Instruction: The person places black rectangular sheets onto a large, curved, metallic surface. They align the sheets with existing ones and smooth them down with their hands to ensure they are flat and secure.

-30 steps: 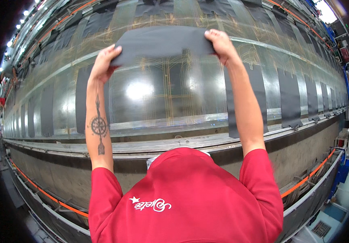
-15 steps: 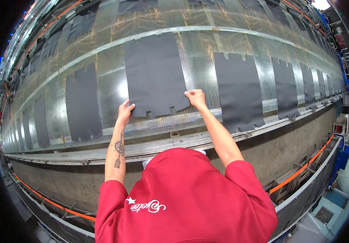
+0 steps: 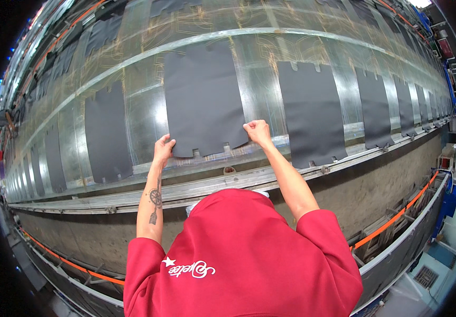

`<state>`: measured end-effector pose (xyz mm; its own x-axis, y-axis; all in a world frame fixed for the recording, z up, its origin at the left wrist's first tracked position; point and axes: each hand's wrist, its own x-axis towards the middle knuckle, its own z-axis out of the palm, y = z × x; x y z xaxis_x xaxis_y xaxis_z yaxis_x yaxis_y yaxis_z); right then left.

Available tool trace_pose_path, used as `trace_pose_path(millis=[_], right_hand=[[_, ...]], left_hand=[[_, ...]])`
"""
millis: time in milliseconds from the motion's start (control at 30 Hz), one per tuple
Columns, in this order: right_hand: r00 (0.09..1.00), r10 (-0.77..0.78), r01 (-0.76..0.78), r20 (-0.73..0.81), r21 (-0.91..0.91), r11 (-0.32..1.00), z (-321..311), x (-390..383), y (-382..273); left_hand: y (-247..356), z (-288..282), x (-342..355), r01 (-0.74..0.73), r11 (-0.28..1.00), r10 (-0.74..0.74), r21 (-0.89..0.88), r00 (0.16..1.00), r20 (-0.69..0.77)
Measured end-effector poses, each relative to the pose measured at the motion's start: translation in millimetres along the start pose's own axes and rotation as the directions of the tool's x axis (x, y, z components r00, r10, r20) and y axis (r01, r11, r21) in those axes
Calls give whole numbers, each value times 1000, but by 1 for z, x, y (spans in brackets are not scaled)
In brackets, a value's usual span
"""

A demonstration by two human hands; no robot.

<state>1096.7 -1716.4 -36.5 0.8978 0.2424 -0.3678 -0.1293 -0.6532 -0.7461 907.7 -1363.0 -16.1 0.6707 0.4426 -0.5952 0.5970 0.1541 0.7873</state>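
A dark grey sheet (image 3: 202, 98) with notched ends lies spread on the long, shiny metal surface (image 3: 261, 87). My left hand (image 3: 165, 145) pinches its lower left corner. My right hand (image 3: 252, 129) grips the lower right corner, thumb and fingers pressed together. Similar notched sheets lie either side, one on the left (image 3: 106, 132) and one on the right (image 3: 310, 113), with bare strips of metal between them. Faint yellow line markings show on the surface around and above the held sheet.
Several more grey sheets run toward both sides and along the far side. A metal rail (image 3: 220, 178) follows the near edge above a concrete-coloured trough (image 3: 392, 161). Orange bars (image 3: 394, 221) line both lower sides. Blue and white equipment (image 3: 439, 211) stands at the right.
A second ago both hands held the sheet up high and crosswise; it now lies spread flat, with my hands lower and nearer me. Over the last half second they moved only slightly.
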Motion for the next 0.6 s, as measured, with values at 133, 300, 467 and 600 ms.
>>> trace_pose_path(millis=[133, 300, 467, 600], right_hand=[[999, -23, 22, -26, -54, 998, 1, -1, 3], [998, -38, 34, -42, -81, 996, 1, -1, 8], [998, -56, 51, -41, -103, 993, 2, -3, 4], [1000, 9, -8, 12, -47, 999, -1, -1, 8]], left_hand=[[-2, 1, -3, 0, 999, 1, -37, 1000, 30], [0, 4, -5, 0, 1000, 0, -4, 1000, -20], [-4, 1, -6, 24, 1000, -24, -7, 999, -29], [-4, 2, -5, 10, 1000, -10, -12, 1000, -17]])
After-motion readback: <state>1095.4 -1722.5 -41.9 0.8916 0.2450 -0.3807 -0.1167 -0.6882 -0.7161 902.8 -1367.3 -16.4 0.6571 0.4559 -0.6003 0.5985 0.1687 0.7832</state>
